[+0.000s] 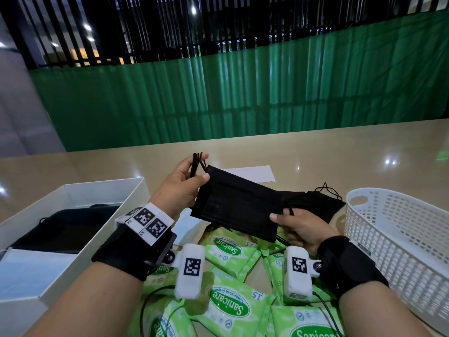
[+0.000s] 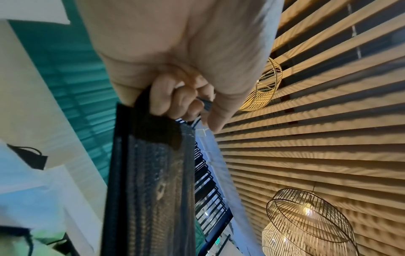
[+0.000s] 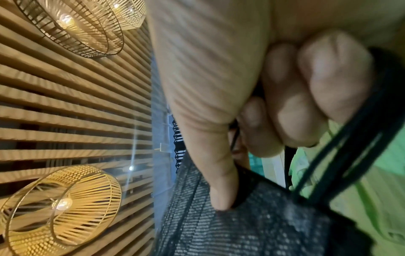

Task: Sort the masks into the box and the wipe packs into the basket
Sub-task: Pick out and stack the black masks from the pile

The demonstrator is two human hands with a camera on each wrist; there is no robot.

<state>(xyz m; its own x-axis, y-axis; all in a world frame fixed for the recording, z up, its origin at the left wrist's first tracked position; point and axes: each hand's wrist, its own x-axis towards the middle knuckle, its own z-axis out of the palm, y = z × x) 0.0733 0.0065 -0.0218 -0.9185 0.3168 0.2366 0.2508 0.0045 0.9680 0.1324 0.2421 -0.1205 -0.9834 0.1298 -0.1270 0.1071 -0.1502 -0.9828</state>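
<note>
Two hands, the left hand [image 1: 181, 184] and right hand [image 1: 300, 229], pinch one black mask [image 1: 237, 206] above many half-hidden green wipe packs [image 1: 226, 305].

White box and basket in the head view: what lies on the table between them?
Between the white box and the basket lie green wipe packs and a black mask; both hands hold another mask above them.

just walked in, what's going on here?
A person holds a black mask above the table: left hand pinches one end and its ear loops, right hand pinches the other. The white box already holds dark masks. The wipe packs are unsorted; more masks lie beside the basket.
</note>
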